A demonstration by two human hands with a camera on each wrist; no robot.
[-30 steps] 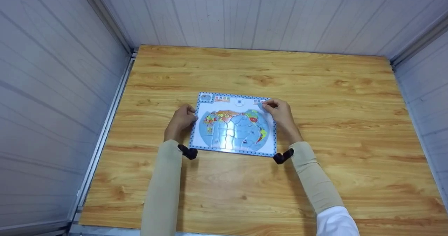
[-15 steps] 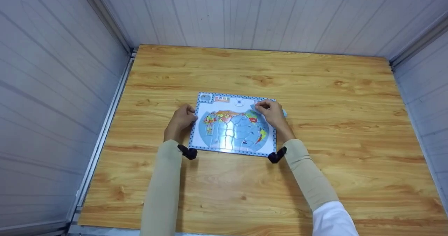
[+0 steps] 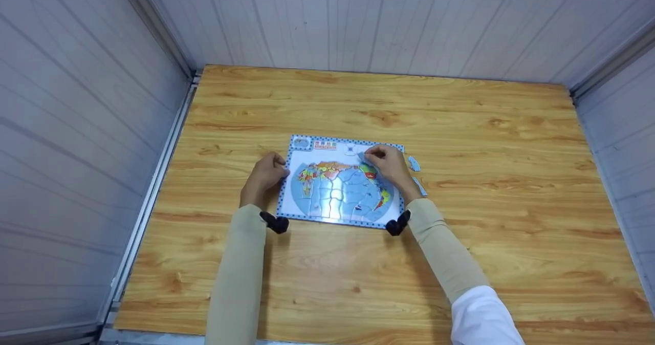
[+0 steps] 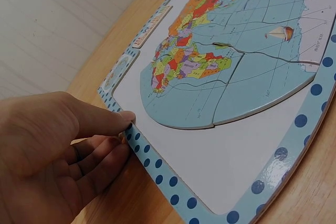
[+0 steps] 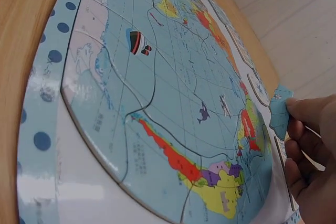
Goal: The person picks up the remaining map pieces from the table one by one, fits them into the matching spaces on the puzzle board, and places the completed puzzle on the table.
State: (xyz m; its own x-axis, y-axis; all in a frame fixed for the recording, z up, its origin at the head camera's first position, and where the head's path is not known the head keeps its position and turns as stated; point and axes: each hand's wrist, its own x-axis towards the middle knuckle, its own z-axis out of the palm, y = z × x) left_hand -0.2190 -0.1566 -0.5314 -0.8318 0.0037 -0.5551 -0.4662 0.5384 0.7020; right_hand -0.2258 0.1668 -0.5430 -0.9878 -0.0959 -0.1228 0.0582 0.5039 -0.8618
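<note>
A world map puzzle board (image 3: 286,201) with a dotted blue border lies on the table, most of its oval map filled with fitted pieces. My left hand (image 3: 267,176) holds the board's left edge; in the left wrist view the thumb (image 4: 125,119) presses on the border and the other fingers curl beside and below it. Over the board's upper right part, my right hand (image 3: 391,165) pinches a small light-blue puzzle piece (image 5: 280,109) between thumb and fingers. That piece is tilted above the top of the map, just right of the compass piece (image 3: 350,150).
Two loose blue puzzle pieces lie on the wooden table (image 3: 511,207) just right of the board: an upper piece (image 3: 414,164) and a lower piece (image 3: 419,186). Pale panel walls (image 3: 348,22) enclose the table at the back and both sides.
My right hand has moved left across the board's top with the pinched puzzle piece, uncovering the two loose pieces on the right. The left hand stays on the board's edge.
</note>
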